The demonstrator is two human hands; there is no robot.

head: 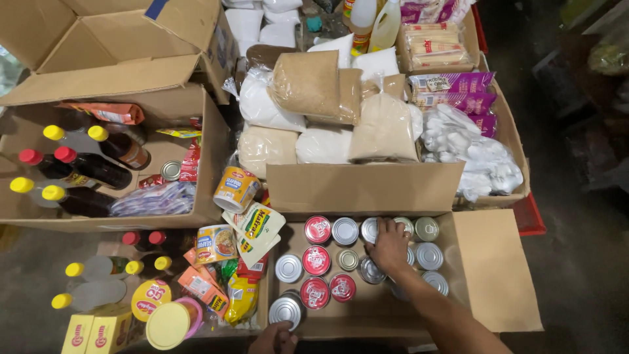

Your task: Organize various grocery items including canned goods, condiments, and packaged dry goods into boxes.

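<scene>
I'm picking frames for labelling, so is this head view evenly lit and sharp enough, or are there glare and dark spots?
Head view: bright, sharp light over the box of cans and the right hand; glare glints on the can lids; the floor at the right edge falls into deep shadow; the left hand is cut off at the bottom edge.

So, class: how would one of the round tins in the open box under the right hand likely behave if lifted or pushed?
The tins look like rigid metal, so one probably stays stiff in the right hand. Sealed and squat, they are likely heavy for their size. Upright they should slide; on its side, one would probably roll across the box.
</scene>
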